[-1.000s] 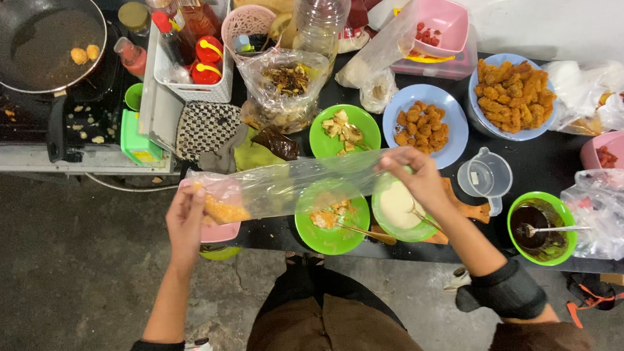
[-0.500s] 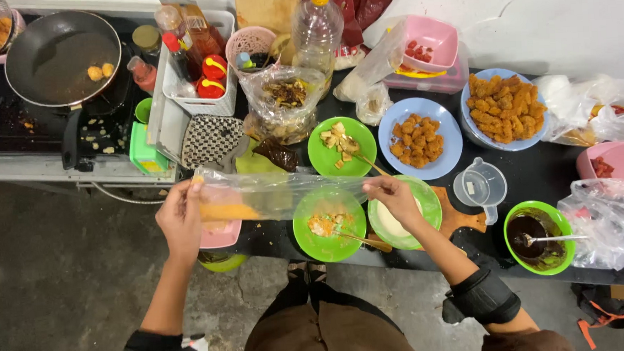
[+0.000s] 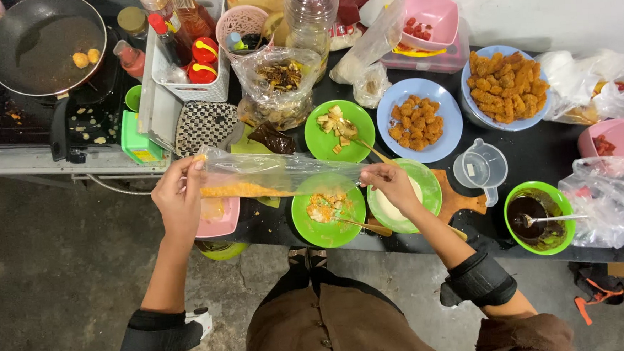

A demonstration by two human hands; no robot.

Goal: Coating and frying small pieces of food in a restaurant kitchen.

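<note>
Right now both hands hold a long clear plastic bag (image 3: 276, 174) stretched sideways above the dark surface (image 3: 538, 153). The left hand (image 3: 179, 200) has its fingers closed on one end of the bag, and the right hand (image 3: 392, 184) pinches the other end with fingers closed on the film. A line of orange crumbs (image 3: 245, 190) lies along the lower fold of the bag, nearer the left fingers than the right.

Just below the right fingers sits a green plate with a pale mound (image 3: 405, 205), and beside it, under the middle of the bag, a green plate with orange scraps (image 3: 328, 209) and a wooden spoon. Under the left fingers a pink tray (image 3: 218, 217) peeks out at the surface's edge. Beyond the bag stand another green plate with cut pieces (image 3: 339, 130) and a blue plate of fried nuggets (image 3: 420, 119), well apart from both hands.

To do this handling well, I judge the film should stay taut and level between the two grips, so the crumbs rest in the fold and do not run to one end. Both pinches should sit close to the bag's edges. Keeping the bag over the plates, not over the floor, would catch anything that slips out.
</note>
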